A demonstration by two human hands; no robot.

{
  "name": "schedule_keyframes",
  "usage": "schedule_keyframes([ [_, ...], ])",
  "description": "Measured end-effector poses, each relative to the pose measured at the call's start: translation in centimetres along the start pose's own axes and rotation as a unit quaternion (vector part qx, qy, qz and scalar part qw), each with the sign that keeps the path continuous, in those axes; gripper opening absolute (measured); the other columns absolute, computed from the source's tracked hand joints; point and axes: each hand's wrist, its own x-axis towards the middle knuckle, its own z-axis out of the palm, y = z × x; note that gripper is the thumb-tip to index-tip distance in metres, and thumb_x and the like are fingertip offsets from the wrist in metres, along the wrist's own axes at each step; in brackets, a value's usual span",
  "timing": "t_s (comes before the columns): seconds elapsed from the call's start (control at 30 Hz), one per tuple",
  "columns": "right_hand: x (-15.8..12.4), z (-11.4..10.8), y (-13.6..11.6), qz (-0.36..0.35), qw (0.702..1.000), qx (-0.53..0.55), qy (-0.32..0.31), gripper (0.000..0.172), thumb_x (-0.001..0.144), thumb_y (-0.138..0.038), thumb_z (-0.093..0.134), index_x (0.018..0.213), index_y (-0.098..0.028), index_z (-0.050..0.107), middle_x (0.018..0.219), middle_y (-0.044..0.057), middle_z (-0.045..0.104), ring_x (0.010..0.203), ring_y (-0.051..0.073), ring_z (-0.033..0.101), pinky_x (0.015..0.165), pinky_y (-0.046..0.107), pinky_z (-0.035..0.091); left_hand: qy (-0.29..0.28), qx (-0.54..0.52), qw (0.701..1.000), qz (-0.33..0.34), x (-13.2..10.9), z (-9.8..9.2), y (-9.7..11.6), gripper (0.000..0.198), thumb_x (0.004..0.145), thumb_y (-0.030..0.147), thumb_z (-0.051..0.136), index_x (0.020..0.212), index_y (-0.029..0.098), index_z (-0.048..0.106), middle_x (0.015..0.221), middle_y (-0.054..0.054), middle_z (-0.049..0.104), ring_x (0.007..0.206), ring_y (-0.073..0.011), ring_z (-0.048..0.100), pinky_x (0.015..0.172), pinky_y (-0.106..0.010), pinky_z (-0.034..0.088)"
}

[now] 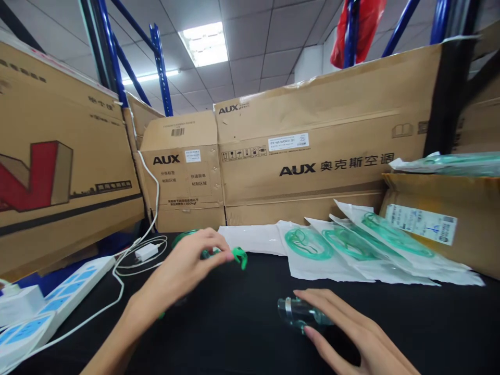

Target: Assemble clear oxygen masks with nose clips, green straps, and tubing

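Observation:
My left hand is closed in a pinch above the black table surface. At its fingertips sits a bright green curled strap, with its far end hanging down. Behind that hand, green tubing shows only in part. On the right, my right hand has thumb and fingers on either side of a clear, green-tinted face mask lying on its side on the table. A metal nose strip crosses the mask's left end; the palm hides its right end.
Several white-backed pouches with coiled green tubing fan out at the back right, beside a labelled cardboard box. Large cartons wall off the back. A white power strip and loose cables lie at left.

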Motion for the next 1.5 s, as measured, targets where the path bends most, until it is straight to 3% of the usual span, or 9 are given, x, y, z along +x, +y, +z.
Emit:
schedule_keyframes([
  [0.1, -0.6, -1.0, 1.8, 0.030, 0.998, -0.057, 0.014, 0.043, 0.096, -0.033, 0.069, 0.139, -0.032, 0.071, 0.138, 0.006, 0.078, 0.120, 0.034, 0.078, 0.099, 0.042, 0.067, -0.081, -0.057, 0.991, 0.085, -1.5, 3.6, 2.4, 0.016, 0.107, 0.021, 0.064, 0.098, 0.027, 0.076, 0.115, 0.002, 0.070, 0.108, -0.0157, 0.067, 0.099, -0.026, 0.048],
  [0.27, -1.4, -1.1, 4.5, 0.033, 0.996, -0.084, 0.020, 0.039, 0.100, -0.030, 0.066, 0.138, -0.036, 0.069, 0.140, 0.005, 0.074, 0.122, 0.031, 0.076, 0.098, 0.038, 0.067, -0.134, -0.041, 0.986, 0.089, -5.0, 7.0, 2.6, 0.024, 0.109, 0.010, 0.055, 0.102, 0.028, 0.070, 0.117, 0.002, 0.064, 0.107, -0.0166, 0.064, 0.094, -0.028, 0.049],
  [0.47, -1.1, -0.5, 3.4, 0.031, 0.991, -0.125, -0.025, 0.039, 0.106, -0.034, 0.057, 0.145, -0.029, 0.060, 0.148, 0.014, 0.060, 0.123, 0.033, 0.073, 0.097, 0.049, 0.066, -0.089, -0.018, 0.994, 0.060, -6.9, 7.0, 0.7, 0.032, 0.110, 0.015, 0.047, 0.121, 0.033, 0.070, 0.129, -0.002, 0.066, 0.113, -0.0219, 0.067, 0.097, -0.034, 0.055],
  [0.67, -1.6, -0.6, 2.1, 0.024, 0.985, -0.170, -0.014, 0.043, 0.109, -0.045, 0.051, 0.147, -0.027, 0.060, 0.153, 0.018, 0.059, 0.130, 0.041, 0.069, 0.099, 0.059, 0.065, -0.064, -0.005, 0.997, 0.045, -6.7, 7.9, 2.8, 0.021, 0.109, 0.032, 0.055, 0.123, 0.033, 0.071, 0.121, -0.003, 0.071, 0.107, -0.0272, 0.070, 0.100, -0.047, 0.058],
  [0.87, 0.3, -0.8, -0.7, -0.090, 0.980, -0.175, 0.013, 0.029, 0.107, -0.019, 0.050, 0.125, -0.019, 0.072, 0.143, 0.020, 0.066, 0.131, 0.037, 0.068, 0.103, 0.056, 0.063, -0.085, 0.005, 0.995, 0.052, -6.0, 9.5, 3.4, 0.019, 0.106, 0.027, 0.063, 0.122, 0.029, 0.072, 0.116, -0.003, 0.074, 0.104, -0.0298, 0.069, 0.107, -0.061, 0.051],
  [1.03, 2.4, 1.0, -2.9, -0.138, 0.971, -0.190, -0.047, 0.011, 0.097, -0.011, 0.067, 0.092, -0.018, 0.074, 0.110, 0.014, 0.075, 0.114, 0.035, 0.071, 0.104, 0.060, 0.059, -0.107, 0.005, 0.992, 0.073, -6.0, 9.7, 2.9, 0.018, 0.108, 0.022, 0.058, 0.118, 0.029, 0.073, 0.111, -0.002, 0.075, 0.098, -0.0273, 0.070, 0.104, -0.057, 0.053],
  [1.17, 2.5, 2.0, -2.9, -0.138, 0.960, -0.230, -0.074, 0.009, 0.091, -0.011, 0.073, 0.085, -0.018, 0.073, 0.104, 0.013, 0.073, 0.107, 0.034, 0.067, 0.092, 0.052, 0.062, -0.100, 0.017, 0.992, 0.080, -6.0, 9.5, 2.8, 0.020, 0.106, 0.018, 0.061, 0.116, 0.029, 0.074, 0.108, -0.001, 0.077, 0.096, -0.0269, 0.071, 0.097, -0.049, 0.057],
  [1.33, 2.0, 0.5, -3.1, -0.062, 0.989, -0.111, -0.073, 0.020, 0.087, -0.004, 0.072, 0.085, -0.024, 0.069, 0.103, 0.005, 0.068, 0.098, 0.026, 0.063, 0.081, 0.040, 0.058, -0.081, -0.006, 0.993, 0.082, -6.4, 9.4, 1.5, 0.019, 0.108, 0.020, 0.058, 0.111, 0.029, 0.075, 0.104, 0.000, 0.077, 0.093, -0.0232, 0.071, 0.096, -0.041, 0.055],
  [1.5, 1.3, -0.7, -3.0, -0.025, 0.996, -0.033, -0.083, 0.026, 0.087, -0.001, 0.069, 0.088, -0.027, 0.065, 0.099, 0.000, 0.067, 0.092, 0.022, 0.063, 0.078, 0.035, 0.055, -0.089, -0.040, 0.993, 0.064, -6.5, 9.4, 0.5, 0.019, 0.111, 0.024, 0.056, 0.112, 0.032, 0.073, 0.107, 0.002, 0.077, 0.097, -0.0215, 0.072, 0.105, -0.041, 0.048],
])
